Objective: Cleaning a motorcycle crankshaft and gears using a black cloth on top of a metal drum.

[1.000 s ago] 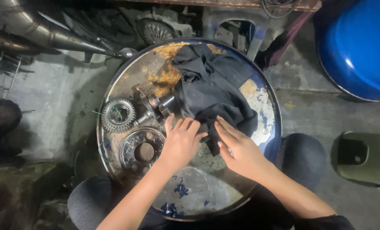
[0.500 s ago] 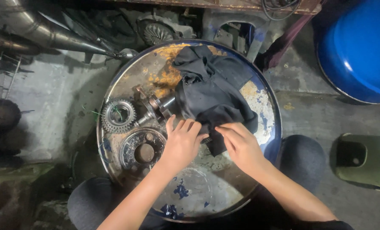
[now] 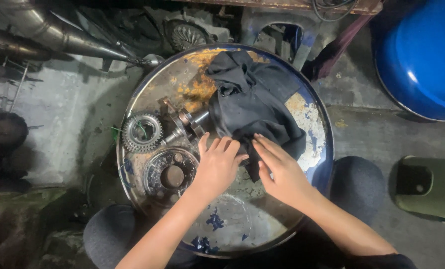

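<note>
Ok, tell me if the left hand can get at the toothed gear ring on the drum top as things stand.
Probably yes. The left hand rests at the edge of the dark cloth, and the toothed gear ring lies uncovered to its left on the drum top, with only a short metal shaft nearby.

Single view, head-worn camera. Looks almost straight down from above the person's lap onto a round drum top (image 3: 302, 107), close, at arm's reach. Forearms enter from the bottom edge; knees flank the drum. Concrete floor (image 3: 68, 114) fills the margins. No second view to compare.
</note>
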